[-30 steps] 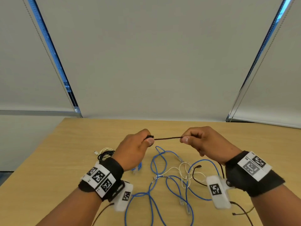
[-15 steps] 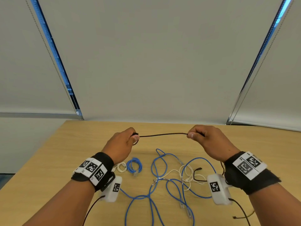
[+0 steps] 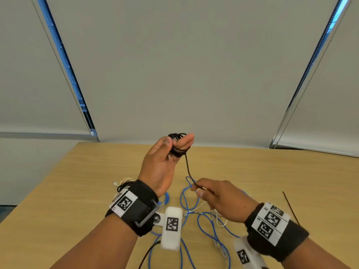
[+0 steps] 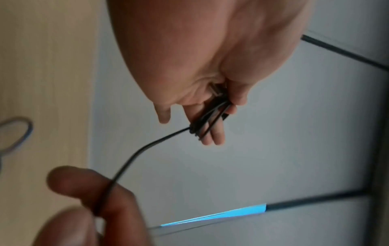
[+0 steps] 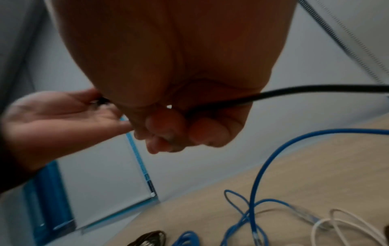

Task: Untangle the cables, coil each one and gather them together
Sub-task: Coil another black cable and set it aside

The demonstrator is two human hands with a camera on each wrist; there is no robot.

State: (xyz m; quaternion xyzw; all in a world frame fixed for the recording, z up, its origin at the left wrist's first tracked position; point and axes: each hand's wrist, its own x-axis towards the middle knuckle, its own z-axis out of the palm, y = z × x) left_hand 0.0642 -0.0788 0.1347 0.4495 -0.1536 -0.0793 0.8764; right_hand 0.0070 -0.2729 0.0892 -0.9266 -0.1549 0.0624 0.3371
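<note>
My left hand [image 3: 179, 142] is raised above the table, palm toward me. The black cable [image 3: 187, 166] is wound in several turns round its fingers [image 4: 212, 133], and the thumb pinches the coil. From there the cable drops to my right hand [image 3: 202, 189], which pinches it between thumb and fingers [image 5: 179, 129] just above the table. The rest of the black cable [image 5: 305, 91] trails off to the right. Loose blue cables [image 3: 182, 197] and a thin white cable [image 3: 202, 205] lie tangled under my right hand.
On the wooden table [image 3: 77, 181], a coiled white and black bundle [image 3: 125, 182] and a small blue coil [image 5: 187, 238] lie behind my left wrist. A black cable end [image 3: 290, 208] lies at the right. Window blinds stand behind the far edge.
The hands had drawn the black cable taut and level between them. Now the left hand has risen with the coil round its fingers and the right has dropped low toward the table.
</note>
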